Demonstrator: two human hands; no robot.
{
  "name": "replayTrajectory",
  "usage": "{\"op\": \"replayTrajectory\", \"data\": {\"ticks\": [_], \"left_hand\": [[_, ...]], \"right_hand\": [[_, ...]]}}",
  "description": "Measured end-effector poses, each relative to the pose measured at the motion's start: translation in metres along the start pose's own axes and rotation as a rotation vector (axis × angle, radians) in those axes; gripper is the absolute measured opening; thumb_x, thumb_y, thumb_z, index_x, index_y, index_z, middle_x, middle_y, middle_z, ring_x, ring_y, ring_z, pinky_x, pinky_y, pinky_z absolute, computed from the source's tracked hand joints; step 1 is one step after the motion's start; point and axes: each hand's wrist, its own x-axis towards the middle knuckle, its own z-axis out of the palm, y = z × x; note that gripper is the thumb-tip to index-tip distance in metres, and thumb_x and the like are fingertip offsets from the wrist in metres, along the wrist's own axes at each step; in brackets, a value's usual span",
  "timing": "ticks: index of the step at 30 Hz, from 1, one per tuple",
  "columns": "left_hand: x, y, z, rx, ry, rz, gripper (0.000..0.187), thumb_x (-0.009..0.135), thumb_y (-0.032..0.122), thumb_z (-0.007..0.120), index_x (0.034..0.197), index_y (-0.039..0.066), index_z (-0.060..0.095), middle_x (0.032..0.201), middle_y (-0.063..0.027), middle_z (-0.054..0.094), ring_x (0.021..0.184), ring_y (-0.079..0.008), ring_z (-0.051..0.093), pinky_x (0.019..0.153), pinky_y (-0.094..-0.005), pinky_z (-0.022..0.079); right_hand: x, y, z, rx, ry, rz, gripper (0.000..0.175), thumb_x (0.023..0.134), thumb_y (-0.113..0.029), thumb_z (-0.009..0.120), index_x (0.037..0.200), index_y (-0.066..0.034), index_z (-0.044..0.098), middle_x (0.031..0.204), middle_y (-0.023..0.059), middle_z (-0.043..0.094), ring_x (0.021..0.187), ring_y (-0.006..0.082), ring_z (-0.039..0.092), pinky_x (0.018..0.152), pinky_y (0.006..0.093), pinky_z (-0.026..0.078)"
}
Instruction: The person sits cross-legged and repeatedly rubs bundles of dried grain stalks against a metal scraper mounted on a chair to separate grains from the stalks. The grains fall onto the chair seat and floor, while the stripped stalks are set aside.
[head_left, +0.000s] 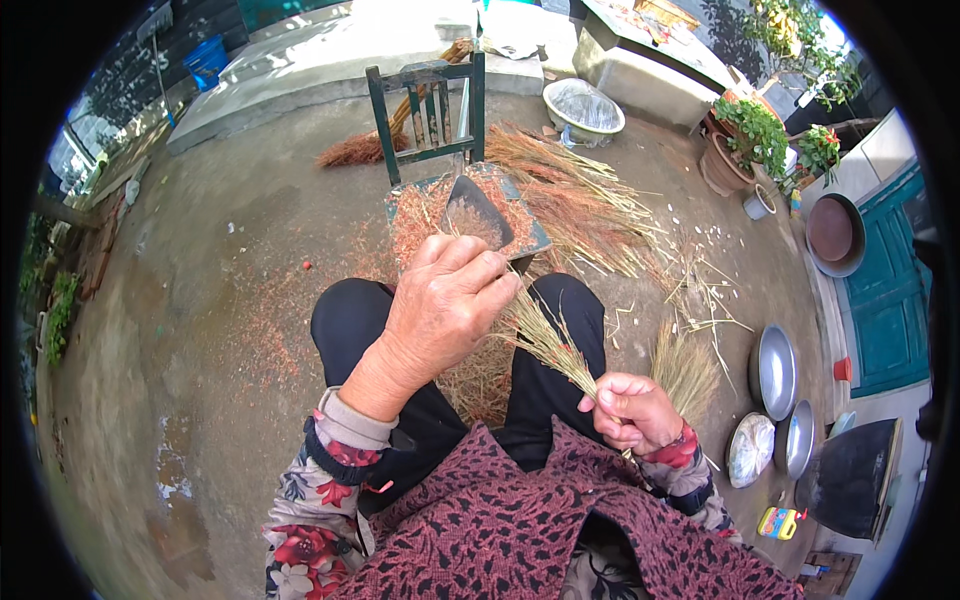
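Note:
My right hand (637, 412) grips the stalk end of a small bundle of broomcorn-like stalks (551, 337) above my right knee. The bundle runs up and left, its thin tips passing under my left hand (454, 307). My left hand is curled over that tip end; its fingertips are hidden. Just beyond it, a dark metal shovel blade (476, 214) rests on the seat of a green wooden chair (531, 241), its handle rising toward the chair back. Reddish seed and husks (416, 217) cover much of the seat around the blade.
Unstripped reddish stalks (570, 202) lie right of the chair, and a pale bundle (682, 367) beside my right knee. A broom (360, 148) lies behind the chair. Metal basins (772, 371) and a yellow jug (780, 523) stand at right. Straw (476, 382) lies between my legs.

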Motion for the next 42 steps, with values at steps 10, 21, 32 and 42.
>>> {"op": "replayTrajectory", "data": {"ticks": [10, 21, 32, 42], "left_hand": [[-0.015, -0.011, -0.005, -0.047, -0.176, 0.259, 0.013, 0.072, 0.017, 0.064, 0.076, 0.009, 0.055, 0.076, -0.0024, 0.048, 0.079, -0.0202, 0.052, 0.073, -0.0347, 0.043], [-0.038, -0.064, -0.023, 0.233, -0.064, -0.069, 0.018, 0.075, 0.009, 0.073, 0.079, 0.008, 0.056, 0.075, -0.0058, 0.05, 0.078, -0.026, 0.054, 0.072, -0.0386, 0.045], [-0.006, -0.004, -0.005, -0.259, -0.105, -0.02, 0.023, 0.08, 0.013, 0.074, 0.102, 0.01, 0.069, 0.101, -0.0026, 0.065, 0.105, -0.0243, 0.059, 0.092, -0.0413, 0.042], [-0.009, 0.002, 0.005, -0.322, -0.246, -0.029, 0.027, 0.075, 0.012, 0.078, 0.099, 0.01, 0.066, 0.098, -0.0021, 0.062, 0.103, -0.0255, 0.058, 0.093, -0.0413, 0.041]], "right_hand": [[-0.004, 0.0, -0.002, -0.144, 0.024, 0.014, 0.024, 0.104, -0.019, 0.056, 0.109, 0.0034, 0.063, 0.062, 0.0029, 0.051, 0.044, 0.0034, 0.033, 0.04, 0.0212, 0.024], [-0.032, 0.002, -0.015, -0.223, 0.184, 0.122, 0.021, 0.103, -0.021, 0.06, 0.105, -0.0004, 0.066, 0.065, -0.0004, 0.052, 0.049, 0.0036, 0.037, 0.042, 0.0204, 0.025], [-0.03, 0.008, -0.012, -0.159, 0.096, 0.073, 0.025, 0.103, -0.021, 0.058, 0.107, 0.0022, 0.065, 0.064, 0.0026, 0.053, 0.045, 0.003, 0.033, 0.039, 0.0204, 0.022], [-0.031, 0.01, -0.011, -0.21, 0.098, 0.037, 0.022, 0.104, -0.022, 0.058, 0.108, -0.0008, 0.065, 0.066, 0.0008, 0.054, 0.048, 0.0027, 0.035, 0.042, 0.0194, 0.024]]}}
